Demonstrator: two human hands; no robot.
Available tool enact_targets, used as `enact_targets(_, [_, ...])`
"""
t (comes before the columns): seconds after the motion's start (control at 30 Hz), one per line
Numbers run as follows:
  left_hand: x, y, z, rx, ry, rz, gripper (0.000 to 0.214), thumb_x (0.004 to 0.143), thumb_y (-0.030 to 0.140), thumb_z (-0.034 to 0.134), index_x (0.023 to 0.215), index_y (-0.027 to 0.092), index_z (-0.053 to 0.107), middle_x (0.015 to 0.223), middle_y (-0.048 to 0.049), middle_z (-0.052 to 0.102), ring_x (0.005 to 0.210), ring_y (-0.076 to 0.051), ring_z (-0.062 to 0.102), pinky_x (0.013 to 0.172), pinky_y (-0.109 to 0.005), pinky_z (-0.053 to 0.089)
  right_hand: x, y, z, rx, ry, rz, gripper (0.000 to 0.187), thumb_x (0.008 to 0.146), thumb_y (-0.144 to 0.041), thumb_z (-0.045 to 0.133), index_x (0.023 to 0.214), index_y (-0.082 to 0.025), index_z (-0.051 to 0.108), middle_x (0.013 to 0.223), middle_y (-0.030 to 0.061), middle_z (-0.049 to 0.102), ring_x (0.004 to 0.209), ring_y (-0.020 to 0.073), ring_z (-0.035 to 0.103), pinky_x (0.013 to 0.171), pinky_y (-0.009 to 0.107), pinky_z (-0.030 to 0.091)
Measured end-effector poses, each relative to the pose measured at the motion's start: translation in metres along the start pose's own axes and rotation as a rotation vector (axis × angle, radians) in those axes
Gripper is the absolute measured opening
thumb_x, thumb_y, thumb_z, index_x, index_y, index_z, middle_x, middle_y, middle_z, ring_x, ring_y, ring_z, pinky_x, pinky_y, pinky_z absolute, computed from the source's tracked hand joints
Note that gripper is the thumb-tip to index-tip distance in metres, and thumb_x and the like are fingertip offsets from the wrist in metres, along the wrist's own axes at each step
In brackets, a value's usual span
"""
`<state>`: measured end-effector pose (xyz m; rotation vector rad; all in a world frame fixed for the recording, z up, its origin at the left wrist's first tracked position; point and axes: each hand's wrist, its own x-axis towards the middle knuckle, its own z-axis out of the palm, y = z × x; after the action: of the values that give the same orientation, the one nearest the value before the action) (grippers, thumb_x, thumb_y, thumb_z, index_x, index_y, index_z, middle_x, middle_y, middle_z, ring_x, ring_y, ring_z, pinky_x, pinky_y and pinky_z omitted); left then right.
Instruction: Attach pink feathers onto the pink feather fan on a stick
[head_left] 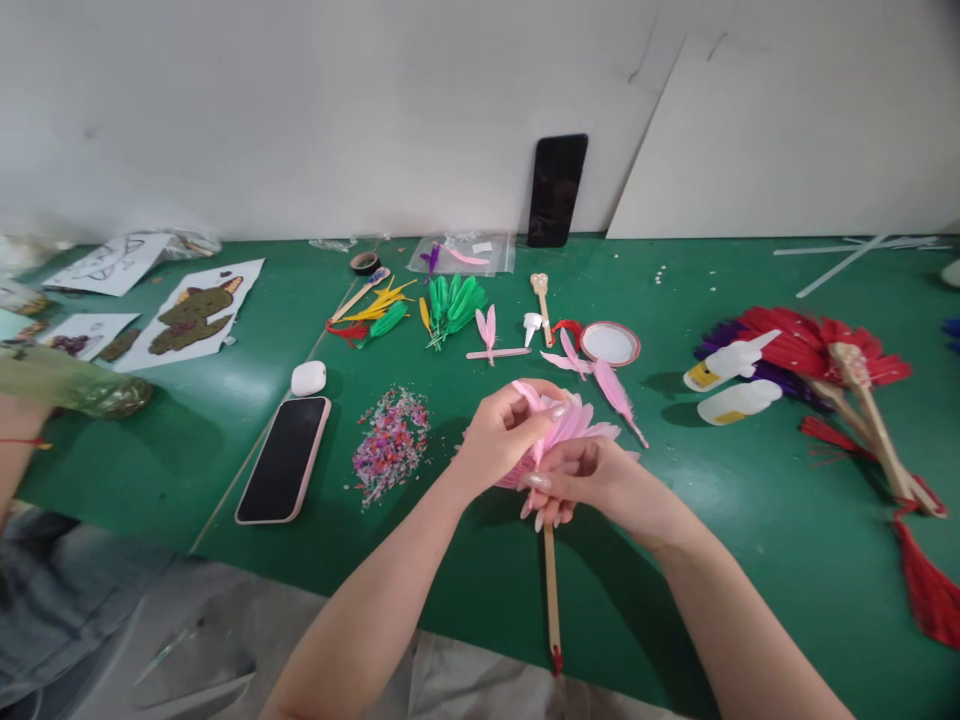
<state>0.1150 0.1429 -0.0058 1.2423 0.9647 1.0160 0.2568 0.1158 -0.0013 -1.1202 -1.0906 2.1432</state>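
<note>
My left hand (499, 438) is closed, its thumb and fingers pinching the upper part of a pink feather (551, 437). Lower down, my right hand (592, 472) pinches the same feather near its base. Beneath both hands lies a pink feather fan (600, 432), mostly covered by my fingers. Its wooden handle (551, 590) points toward the table's front edge and ends in a red tip. Loose pink feathers (619, 398) lie just beyond my right hand. A pile of colourful chips (390, 440) is left of my left hand.
Green feathers (452, 308), yellow feathers (384, 303) and a round lid (610, 343) lie farther back. Two glue bottles (739, 402) are beside a red feather fan (817, 340) at right. A phone (283, 460) lies left; another phone (557, 190) leans on the wall. Another person's arm (22, 440) is far left.
</note>
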Motion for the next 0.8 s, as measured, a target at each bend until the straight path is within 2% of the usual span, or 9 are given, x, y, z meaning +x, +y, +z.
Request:
enact_targets(0.1, [0.0, -0.003, 0.0, 0.137, 0.097, 0.04, 0.009, 0.078, 0.022, 0.058, 0.084, 0.016, 0.062, 0.073, 0.0008, 0.058, 0.043, -0.003, 0.031, 0.041, -0.021, 0.024, 0.003, 0.002, 0.003, -0.062, 0.101, -0.017, 0.028, 0.061, -0.036, 0.079, 0.065, -0.011, 0.065, 0.063, 0.0046, 0.07, 0.052, 0.0092, 0.064, 0.049, 0.016, 0.049])
enact_targets(0.17, [0.0, -0.006, 0.0, 0.223, 0.152, 0.071, 0.01, 0.079, 0.025, 0.059, 0.085, 0.017, 0.062, 0.056, 0.005, 0.045, 0.043, -0.005, 0.03, 0.042, -0.021, 0.024, 0.005, 0.004, 0.005, -0.099, 0.15, -0.052, 0.029, 0.061, -0.037, 0.078, 0.066, -0.011, 0.065, 0.061, 0.0042, 0.069, 0.052, 0.0097, 0.064, 0.051, 0.018, 0.05])
enact_targets(0.27, [0.0, -0.007, 0.0, 0.285, 0.187, 0.097, 0.011, 0.079, 0.027, 0.059, 0.083, 0.017, 0.062, 0.049, 0.0074, 0.032, 0.043, -0.006, 0.031, 0.043, -0.021, 0.025, 0.007, 0.008, 0.005, -0.15, 0.215, -0.094, 0.032, 0.064, -0.041, 0.075, 0.07, -0.012, 0.065, 0.059, 0.0036, 0.068, 0.054, 0.0112, 0.064, 0.055, 0.022, 0.052])
enact_targets(0.37, [0.0, -0.005, 0.001, 0.281, 0.145, 0.065, 0.012, 0.078, 0.027, 0.06, 0.085, 0.018, 0.062, 0.05, 0.0074, 0.033, 0.045, -0.006, 0.032, 0.044, -0.02, 0.026, 0.008, 0.012, 0.005, -0.199, 0.245, -0.124, 0.031, 0.068, -0.042, 0.071, 0.073, -0.012, 0.065, 0.06, 0.0033, 0.067, 0.055, 0.0128, 0.064, 0.057, 0.024, 0.053])
enact_targets(0.47, [0.002, -0.001, 0.001, 0.217, 0.061, 0.003, 0.019, 0.077, 0.03, 0.062, 0.091, 0.018, 0.062, 0.052, 0.0073, 0.037, 0.046, -0.006, 0.035, 0.045, -0.02, 0.027, 0.007, 0.012, 0.004, -0.23, 0.234, -0.172, 0.029, 0.073, -0.042, 0.067, 0.072, -0.013, 0.064, 0.06, 0.0033, 0.066, 0.056, 0.0138, 0.064, 0.056, 0.025, 0.052])
enact_targets(0.57, [0.003, 0.001, 0.0, 0.141, 0.018, -0.032, 0.023, 0.076, 0.036, 0.063, 0.089, 0.017, 0.062, 0.053, 0.0068, 0.037, 0.047, -0.006, 0.035, 0.045, -0.021, 0.026, 0.007, 0.011, 0.004, -0.231, 0.211, -0.193, 0.031, 0.076, -0.044, 0.064, 0.071, -0.013, 0.063, 0.062, 0.0044, 0.066, 0.057, 0.0139, 0.064, 0.057, 0.026, 0.053])
enact_targets(0.73, [0.005, -0.004, -0.003, 0.064, 0.058, -0.028, 0.03, 0.07, 0.039, 0.069, 0.066, 0.016, 0.051, 0.054, 0.0067, 0.038, 0.049, -0.005, 0.034, 0.047, -0.02, 0.024, 0.005, 0.009, 0.006, -0.25, 0.194, -0.239, 0.033, 0.079, -0.046, 0.061, 0.069, -0.014, 0.061, 0.063, 0.0043, 0.066, 0.057, 0.0134, 0.065, 0.057, 0.024, 0.053])
enact_targets(0.8, [0.006, -0.007, -0.003, 0.032, 0.088, -0.025, 0.034, 0.07, 0.041, 0.069, 0.062, 0.016, 0.046, 0.054, 0.0071, 0.036, 0.048, -0.004, 0.032, 0.047, -0.02, 0.023, 0.003, 0.008, 0.006, -0.243, 0.199, -0.258, 0.033, 0.079, -0.046, 0.061, 0.067, -0.015, 0.058, 0.061, 0.0032, 0.065, 0.055, 0.0128, 0.064, 0.054, 0.022, 0.052])
